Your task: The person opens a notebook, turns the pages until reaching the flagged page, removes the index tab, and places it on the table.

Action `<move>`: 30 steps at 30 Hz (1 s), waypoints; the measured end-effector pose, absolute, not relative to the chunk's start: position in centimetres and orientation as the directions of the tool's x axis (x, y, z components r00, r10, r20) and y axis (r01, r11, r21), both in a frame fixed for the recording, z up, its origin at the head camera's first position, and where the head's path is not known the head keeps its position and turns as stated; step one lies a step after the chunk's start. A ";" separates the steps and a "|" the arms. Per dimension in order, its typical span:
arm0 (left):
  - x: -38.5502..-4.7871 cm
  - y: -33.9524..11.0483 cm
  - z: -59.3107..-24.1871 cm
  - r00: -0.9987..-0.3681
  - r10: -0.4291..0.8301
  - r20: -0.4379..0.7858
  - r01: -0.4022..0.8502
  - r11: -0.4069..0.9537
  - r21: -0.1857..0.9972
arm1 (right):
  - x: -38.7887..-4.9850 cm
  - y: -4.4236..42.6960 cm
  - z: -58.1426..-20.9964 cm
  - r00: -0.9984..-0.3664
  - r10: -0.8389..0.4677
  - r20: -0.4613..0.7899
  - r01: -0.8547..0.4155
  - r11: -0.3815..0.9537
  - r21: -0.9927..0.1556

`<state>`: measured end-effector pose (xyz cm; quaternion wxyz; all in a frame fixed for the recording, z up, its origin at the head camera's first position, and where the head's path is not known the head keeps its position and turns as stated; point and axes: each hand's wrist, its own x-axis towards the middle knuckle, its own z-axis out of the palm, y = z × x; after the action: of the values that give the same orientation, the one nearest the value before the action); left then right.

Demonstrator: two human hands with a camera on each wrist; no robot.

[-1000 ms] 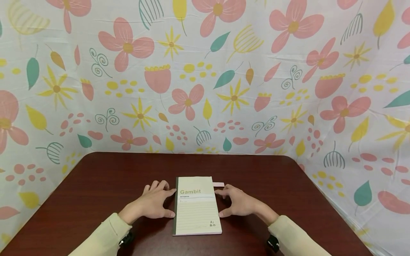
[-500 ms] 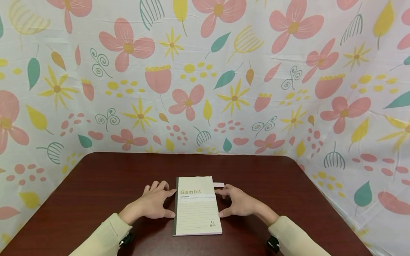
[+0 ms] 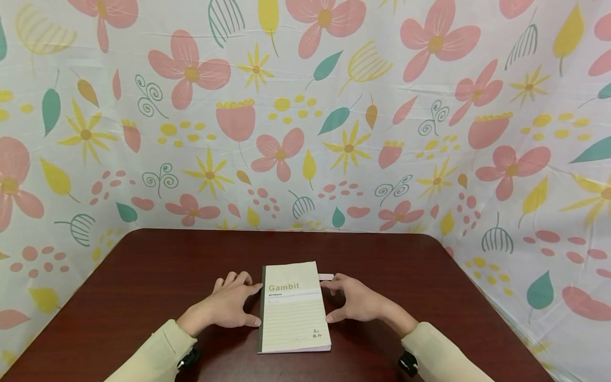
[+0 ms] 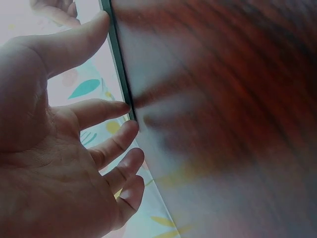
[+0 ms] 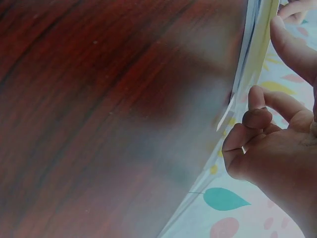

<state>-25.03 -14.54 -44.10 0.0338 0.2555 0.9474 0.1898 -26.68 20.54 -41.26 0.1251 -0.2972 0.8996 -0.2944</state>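
Note:
A cream notebook [image 3: 293,318] printed "Gambit" lies on the table, its dark spine [image 4: 119,64] on the left side. My left hand [image 3: 228,303] rests beside that spine, thumb and index fingertips touching it and the other fingers loosely bent. On the opposite side my right hand [image 3: 357,301] touches the right edge with spread thumb and index finger, the remaining fingers bent inward. A pale pink strip [image 3: 326,277] sticks out from the notebook's right edge near the top. The right wrist view shows the cover edge [image 5: 262,44] slightly apart from the layers below.
A dark reddish-brown table [image 3: 191,254] with a glossy surface holds the notebook. Floral cloth [image 3: 305,138] hangs behind it and along the right side. A black band [image 3: 408,363] shows at the right cuff, another black band [image 3: 188,359] at the left.
The notebook's upper right side has risen slightly, and less of the pink strip's height shows. Both hands keep nearly the same places.

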 end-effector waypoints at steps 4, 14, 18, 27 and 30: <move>-25.2 -14.5 -44.2 -0.867 0.497 0.035 0.472 0.797 0.376 | -26.8 20.5 -41.0 -0.787 -0.616 -0.035 -0.476 0.642 -0.601; -24.1 -14.1 -42.4 -0.876 0.482 -0.008 0.441 0.808 0.391 | -26.9 20.6 -40.2 -0.777 -0.629 -0.021 -0.488 0.623 -0.611; -23.8 -14.0 -42.1 -0.881 0.473 -0.025 0.426 0.814 0.395 | -26.9 20.6 -40.3 -0.781 -0.624 -0.025 -0.480 0.625 -0.615; -23.8 -13.9 -42.0 -0.887 0.461 -0.031 0.411 0.817 0.403 | -26.8 20.9 -40.2 -0.800 -0.600 -0.013 -0.446 0.609 -0.656; -23.7 -13.9 -42.0 -0.887 0.461 -0.031 0.411 0.818 0.402 | -26.8 21.0 -40.0 -0.793 -0.609 -0.007 -0.442 0.584 -0.681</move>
<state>-23.71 -13.94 -41.98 0.0634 0.2292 0.9513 0.1961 -26.78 20.96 -40.04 0.1207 -0.2980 0.8817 -0.3454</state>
